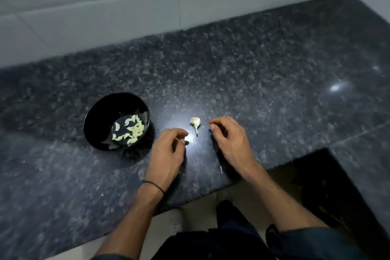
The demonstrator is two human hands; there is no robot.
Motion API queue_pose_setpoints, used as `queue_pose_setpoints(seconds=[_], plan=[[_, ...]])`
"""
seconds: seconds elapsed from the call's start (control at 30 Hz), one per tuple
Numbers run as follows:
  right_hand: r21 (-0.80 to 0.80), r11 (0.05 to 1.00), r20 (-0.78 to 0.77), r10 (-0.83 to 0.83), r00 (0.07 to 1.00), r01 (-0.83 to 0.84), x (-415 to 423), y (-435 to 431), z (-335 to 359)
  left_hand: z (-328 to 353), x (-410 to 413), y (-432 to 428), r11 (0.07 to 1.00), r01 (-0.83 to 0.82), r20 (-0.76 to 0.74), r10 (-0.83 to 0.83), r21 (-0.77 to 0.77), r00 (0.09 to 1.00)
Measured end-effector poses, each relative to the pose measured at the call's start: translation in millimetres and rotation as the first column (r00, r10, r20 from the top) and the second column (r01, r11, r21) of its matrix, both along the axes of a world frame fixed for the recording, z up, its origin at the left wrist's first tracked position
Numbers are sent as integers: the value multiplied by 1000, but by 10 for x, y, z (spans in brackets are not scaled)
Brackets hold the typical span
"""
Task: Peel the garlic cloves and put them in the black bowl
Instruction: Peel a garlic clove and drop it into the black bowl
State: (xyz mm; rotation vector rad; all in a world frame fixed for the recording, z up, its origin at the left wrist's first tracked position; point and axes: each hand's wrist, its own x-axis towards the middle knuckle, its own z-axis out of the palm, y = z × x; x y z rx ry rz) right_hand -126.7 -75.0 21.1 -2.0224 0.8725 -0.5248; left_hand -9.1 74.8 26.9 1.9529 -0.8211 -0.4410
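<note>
**One garlic piece left between two idle hands**

Several things could go wrong, starting closest to you. The front edge of the dark stone counter (274, 82) runs just under your wrists, and a pale scrap of skin (221, 170) lies near it beside your right forearm. A sweep of the arm would likely knock it to the floor. Further out, the garlic piece (195, 122) lies loose on polished, shiny stone with its thin stem pointing back toward you. A glancing reach could send it skidding rather than lifting it. Beyond and to the left, the black bowl (99, 110) stands near your left hand. A careless elbow or wrist might tip it and spill the peeled cloves (133, 129) piled on its floor.

Now the grip. Your left hand (169, 148), a thin dark band (154, 186) at its wrist, hovers low with fingers curled toward the thumb. Whether it pinches a scrap there cannot be told. Your right hand (231, 139) is loosely curled, fingertips down by the counter, and appears to hold nothing. The garlic piece lies between the two hands, touched by neither. A pale tiled wall (105, 17) closes the far side.
</note>
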Motion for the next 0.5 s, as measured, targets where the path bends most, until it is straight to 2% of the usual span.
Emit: queue_pose_setpoints(seconds=[0.1, 0.27, 0.5], plan=[[30, 998, -5, 47, 999, -47, 106, -236, -119, -102, -9, -123, 982, -186, 60, 184, 30, 981], [-8, 987, 3, 158, 988, -158, 197, -351, -281, -164, -241, -198, 891, -438, 100, 428, 119, 898], [-67, 971, 10, 231, 973, -229, 182, -375, -331, -368, -483, -257, 789, -602, 262, 560, 120, 786]])
